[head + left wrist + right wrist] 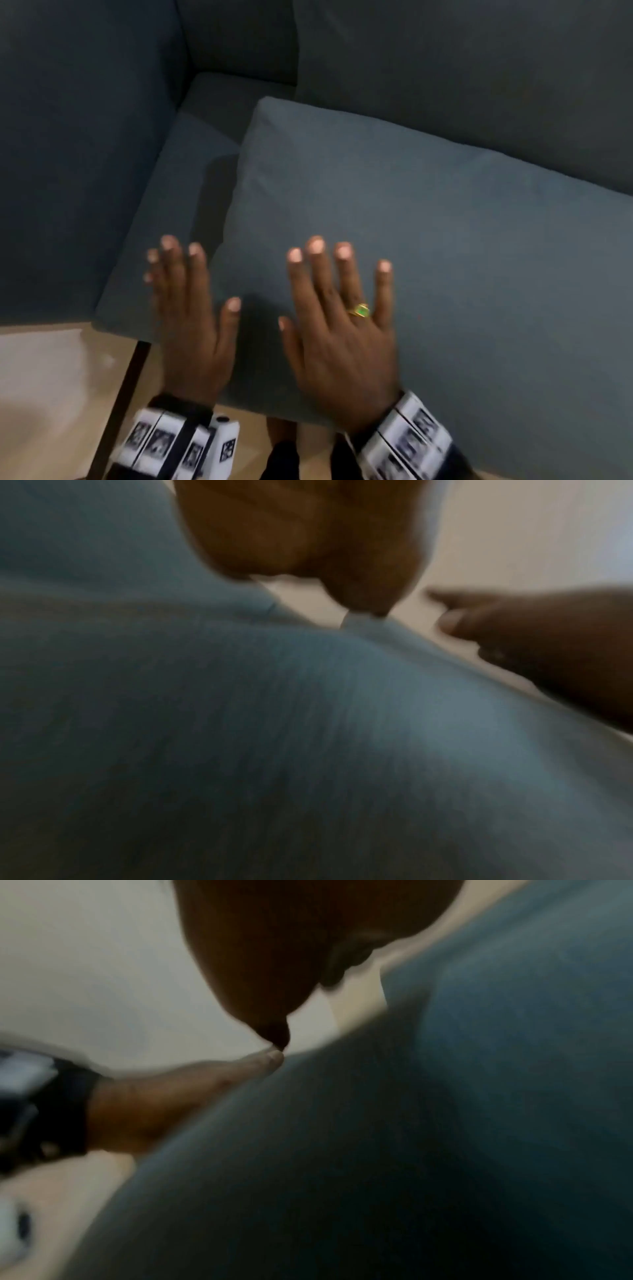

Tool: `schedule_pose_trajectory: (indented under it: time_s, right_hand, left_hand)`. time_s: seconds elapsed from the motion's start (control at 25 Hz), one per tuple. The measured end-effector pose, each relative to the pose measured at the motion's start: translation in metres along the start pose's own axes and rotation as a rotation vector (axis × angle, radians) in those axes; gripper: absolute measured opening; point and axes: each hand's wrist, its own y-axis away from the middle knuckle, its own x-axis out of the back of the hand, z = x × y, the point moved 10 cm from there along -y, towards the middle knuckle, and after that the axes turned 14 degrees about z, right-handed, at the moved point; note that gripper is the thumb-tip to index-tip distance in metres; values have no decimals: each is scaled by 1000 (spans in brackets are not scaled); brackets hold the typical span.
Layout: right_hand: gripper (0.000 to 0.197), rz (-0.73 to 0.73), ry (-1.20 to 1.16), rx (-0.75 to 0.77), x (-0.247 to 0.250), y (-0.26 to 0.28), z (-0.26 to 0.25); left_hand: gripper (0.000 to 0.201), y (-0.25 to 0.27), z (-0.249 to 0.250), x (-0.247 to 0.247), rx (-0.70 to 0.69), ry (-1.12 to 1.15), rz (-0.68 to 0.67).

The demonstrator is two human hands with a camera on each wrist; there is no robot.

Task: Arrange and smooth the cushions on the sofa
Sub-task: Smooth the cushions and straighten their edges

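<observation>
A large blue-grey cushion (428,240) lies flat on the seat of the dark blue sofa (75,154), its left end short of the armrest. My left hand (185,301) lies with straight fingers over the cushion's left front edge, partly above the seat. My right hand (342,315), wearing a gold ring with a green stone, rests flat on the cushion's front part, fingers spread. In the blurred left wrist view the left hand (308,539) sits over blue fabric (274,737). The right wrist view shows the right hand (274,961) above the cushion (445,1123).
The sofa's backrest (462,68) rises behind the cushion and the armrest stands at the left. A bare strip of seat (178,192) shows between cushion and armrest. A light floor (44,394) and a dark sofa leg (126,394) lie at the lower left.
</observation>
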Motion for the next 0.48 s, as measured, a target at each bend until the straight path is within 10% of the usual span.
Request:
schedule_pose_trajectory:
  time_s: [0.12,0.24,0.36,0.48]
  right_hand:
    - [84,-228,38,27,-47,24,-9]
    - [66,-14,37,-60,-14,28,-3]
    - [82,-132,117,-79,-29,52,16]
    - [81,55,42,-108,14,52,33]
  left_hand:
    - [84,26,-31,-49,134,-109,-298]
    - [81,3,-14,-8,101,117,-43]
    - [76,23,22,-39,-158,-104,-219]
    - [82,21,22,-39,-37,-92,-112]
